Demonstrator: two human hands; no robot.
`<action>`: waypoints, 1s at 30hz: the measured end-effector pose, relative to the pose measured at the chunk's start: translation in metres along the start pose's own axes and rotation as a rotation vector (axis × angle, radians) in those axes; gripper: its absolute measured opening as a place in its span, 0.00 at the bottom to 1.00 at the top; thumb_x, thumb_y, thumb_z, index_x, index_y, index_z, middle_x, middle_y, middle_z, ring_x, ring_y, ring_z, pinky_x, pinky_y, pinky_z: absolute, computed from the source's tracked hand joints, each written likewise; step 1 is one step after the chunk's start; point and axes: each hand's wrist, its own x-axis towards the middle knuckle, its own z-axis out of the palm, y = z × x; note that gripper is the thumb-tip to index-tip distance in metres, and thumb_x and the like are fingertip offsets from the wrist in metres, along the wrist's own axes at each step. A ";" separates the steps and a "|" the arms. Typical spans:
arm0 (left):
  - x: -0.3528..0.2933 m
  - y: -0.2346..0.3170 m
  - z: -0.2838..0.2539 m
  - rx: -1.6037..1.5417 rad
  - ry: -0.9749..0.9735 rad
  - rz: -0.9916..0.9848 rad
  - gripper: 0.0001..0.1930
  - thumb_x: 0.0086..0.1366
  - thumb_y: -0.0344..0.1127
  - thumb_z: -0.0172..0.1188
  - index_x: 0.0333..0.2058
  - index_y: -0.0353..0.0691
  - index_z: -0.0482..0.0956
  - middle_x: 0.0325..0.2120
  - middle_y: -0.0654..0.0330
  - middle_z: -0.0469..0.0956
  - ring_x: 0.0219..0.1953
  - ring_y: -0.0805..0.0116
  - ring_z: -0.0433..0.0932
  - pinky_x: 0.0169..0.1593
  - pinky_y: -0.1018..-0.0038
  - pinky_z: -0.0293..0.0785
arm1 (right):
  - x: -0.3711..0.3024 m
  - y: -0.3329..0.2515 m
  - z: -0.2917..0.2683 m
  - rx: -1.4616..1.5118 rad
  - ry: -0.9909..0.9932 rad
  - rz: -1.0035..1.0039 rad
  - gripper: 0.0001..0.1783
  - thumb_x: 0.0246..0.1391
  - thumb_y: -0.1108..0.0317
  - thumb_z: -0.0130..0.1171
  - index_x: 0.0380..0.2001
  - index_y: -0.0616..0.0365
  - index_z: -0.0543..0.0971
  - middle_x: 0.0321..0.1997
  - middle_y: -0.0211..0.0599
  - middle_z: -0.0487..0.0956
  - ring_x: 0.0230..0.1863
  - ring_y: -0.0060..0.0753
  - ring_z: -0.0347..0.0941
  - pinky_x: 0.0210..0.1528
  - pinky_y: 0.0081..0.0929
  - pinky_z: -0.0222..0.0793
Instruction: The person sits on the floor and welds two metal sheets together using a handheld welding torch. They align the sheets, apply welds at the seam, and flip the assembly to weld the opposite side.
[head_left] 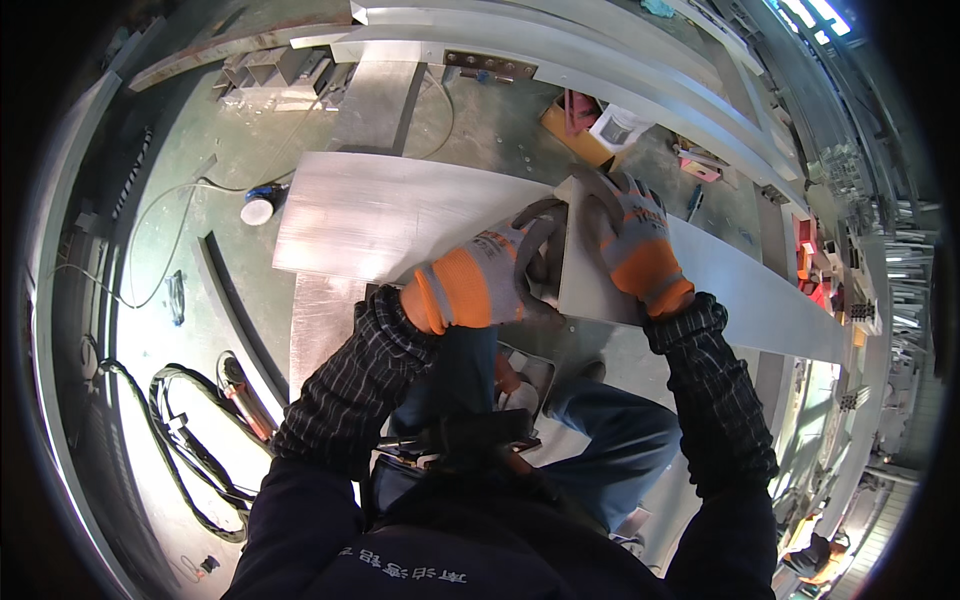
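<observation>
Both my hands wear grey work gloves with orange cuffs. Between them stands a short grey sheet-metal piece (588,270) with a flat face and a folded edge. My left hand (485,268) curls its fingers round the left edge of this piece. On its upper right side, my right hand (632,232) grips with the thumb on the near face; some of its fingertips are hidden behind the edge. Beneath both hands lies a long brushed-metal panel (390,215), which runs from the left across to the right. The underside of the short piece cannot be seen.
An angle grinder (260,203) with a blue body lies left of the panel. Black hoses (165,430) coil at the lower left beside a curved metal strip (235,310). Long metal beams (600,80) cross the far side, near a yellow box (580,135). A person (822,560) is at lower right.
</observation>
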 end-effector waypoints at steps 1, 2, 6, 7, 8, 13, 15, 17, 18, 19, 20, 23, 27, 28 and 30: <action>-0.004 -0.008 0.005 -0.062 -0.007 0.003 0.60 0.45 0.69 0.75 0.70 0.37 0.63 0.67 0.44 0.67 0.67 0.42 0.68 0.70 0.56 0.65 | -0.001 0.005 0.004 0.038 -0.012 -0.003 0.33 0.53 0.60 0.59 0.65 0.46 0.74 0.61 0.49 0.75 0.64 0.59 0.68 0.70 0.52 0.60; -0.002 -0.002 0.000 -0.135 -0.021 0.009 0.61 0.45 0.69 0.75 0.71 0.37 0.62 0.69 0.44 0.66 0.68 0.42 0.67 0.71 0.56 0.64 | 0.000 0.000 -0.004 0.072 -0.032 0.006 0.33 0.53 0.61 0.58 0.65 0.46 0.74 0.61 0.49 0.75 0.63 0.59 0.68 0.69 0.52 0.60; -0.003 0.003 -0.008 -0.183 -0.126 -0.085 0.61 0.47 0.70 0.74 0.72 0.38 0.61 0.72 0.45 0.61 0.71 0.43 0.63 0.72 0.56 0.62 | 0.007 -0.006 -0.015 0.084 -0.080 -0.021 0.33 0.53 0.63 0.57 0.65 0.46 0.74 0.61 0.47 0.75 0.62 0.58 0.69 0.67 0.52 0.61; -0.003 0.005 -0.009 -0.198 -0.108 -0.074 0.57 0.46 0.60 0.73 0.71 0.37 0.63 0.69 0.45 0.64 0.69 0.44 0.66 0.70 0.57 0.65 | 0.006 -0.005 -0.015 0.082 -0.088 -0.026 0.33 0.53 0.64 0.57 0.66 0.45 0.73 0.61 0.47 0.75 0.62 0.58 0.69 0.67 0.52 0.61; -0.002 0.006 -0.011 -0.208 -0.091 -0.061 0.53 0.45 0.50 0.73 0.70 0.35 0.64 0.67 0.44 0.68 0.67 0.44 0.69 0.69 0.58 0.67 | 0.007 -0.003 -0.012 0.089 -0.076 -0.033 0.33 0.53 0.64 0.57 0.66 0.45 0.73 0.61 0.46 0.75 0.62 0.57 0.69 0.67 0.52 0.61; 0.000 0.008 -0.013 -0.220 -0.079 -0.061 0.58 0.44 0.66 0.77 0.68 0.38 0.66 0.67 0.45 0.67 0.67 0.42 0.69 0.69 0.55 0.67 | 0.005 0.008 -0.001 0.136 -0.030 -0.020 0.31 0.56 0.65 0.57 0.66 0.41 0.74 0.59 0.45 0.77 0.61 0.58 0.70 0.66 0.52 0.62; 0.005 0.010 -0.019 -0.265 -0.164 -0.115 0.57 0.43 0.64 0.78 0.67 0.38 0.67 0.64 0.45 0.71 0.63 0.43 0.73 0.66 0.55 0.70 | 0.009 0.010 0.000 0.201 -0.051 -0.020 0.29 0.58 0.64 0.56 0.65 0.40 0.75 0.57 0.46 0.79 0.59 0.59 0.71 0.66 0.52 0.63; 0.007 -0.002 -0.008 -0.341 -0.270 -0.238 0.56 0.41 0.61 0.80 0.66 0.37 0.68 0.61 0.44 0.74 0.61 0.44 0.75 0.63 0.56 0.73 | 0.011 0.004 -0.003 0.246 -0.078 0.014 0.27 0.61 0.62 0.56 0.64 0.40 0.76 0.56 0.47 0.80 0.58 0.60 0.72 0.64 0.52 0.64; 0.006 -0.009 -0.001 -0.326 -0.285 -0.253 0.55 0.41 0.59 0.80 0.65 0.37 0.69 0.60 0.43 0.76 0.60 0.44 0.76 0.61 0.57 0.74 | 0.013 0.001 -0.006 0.270 -0.088 0.030 0.26 0.63 0.61 0.55 0.64 0.40 0.77 0.55 0.48 0.80 0.58 0.60 0.72 0.64 0.52 0.64; 0.005 -0.016 0.007 -0.311 -0.300 -0.268 0.55 0.41 0.58 0.81 0.65 0.36 0.69 0.58 0.43 0.77 0.59 0.45 0.77 0.60 0.57 0.75 | 0.014 0.002 -0.003 0.274 -0.091 0.017 0.25 0.63 0.60 0.55 0.64 0.40 0.77 0.55 0.48 0.81 0.57 0.60 0.73 0.63 0.52 0.65; 0.004 -0.017 0.006 -0.248 -0.281 -0.232 0.54 0.41 0.55 0.81 0.65 0.35 0.69 0.57 0.42 0.77 0.58 0.45 0.78 0.59 0.58 0.75 | 0.014 0.005 -0.001 0.276 -0.092 0.009 0.24 0.64 0.59 0.55 0.64 0.39 0.77 0.55 0.48 0.81 0.57 0.60 0.73 0.63 0.52 0.65; 0.005 0.003 -0.012 -0.210 -0.157 -0.056 0.51 0.44 0.49 0.79 0.66 0.35 0.68 0.56 0.40 0.78 0.57 0.43 0.78 0.58 0.58 0.77 | 0.013 0.011 0.000 0.262 -0.103 0.028 0.23 0.65 0.56 0.54 0.63 0.39 0.78 0.55 0.48 0.81 0.57 0.61 0.73 0.63 0.51 0.65; -0.004 0.007 -0.007 -0.121 -0.024 -0.018 0.51 0.46 0.45 0.78 0.68 0.36 0.65 0.56 0.39 0.77 0.55 0.41 0.79 0.57 0.57 0.77 | 0.012 -0.002 -0.003 0.140 -0.072 0.038 0.25 0.64 0.55 0.56 0.63 0.41 0.78 0.56 0.49 0.80 0.59 0.61 0.72 0.65 0.51 0.64; -0.004 0.001 -0.002 -0.127 -0.038 -0.041 0.51 0.46 0.44 0.77 0.69 0.37 0.65 0.56 0.39 0.77 0.55 0.41 0.79 0.57 0.57 0.77 | 0.012 -0.002 -0.002 0.126 -0.070 0.032 0.26 0.62 0.55 0.56 0.63 0.42 0.78 0.57 0.49 0.80 0.60 0.61 0.72 0.65 0.51 0.63; 0.001 -0.008 -0.002 -0.230 -0.146 -0.094 0.51 0.46 0.44 0.77 0.70 0.39 0.64 0.55 0.40 0.78 0.54 0.40 0.79 0.57 0.56 0.77 | 0.009 0.002 -0.002 0.094 -0.068 0.029 0.28 0.60 0.54 0.57 0.63 0.44 0.77 0.57 0.50 0.79 0.61 0.61 0.71 0.67 0.51 0.62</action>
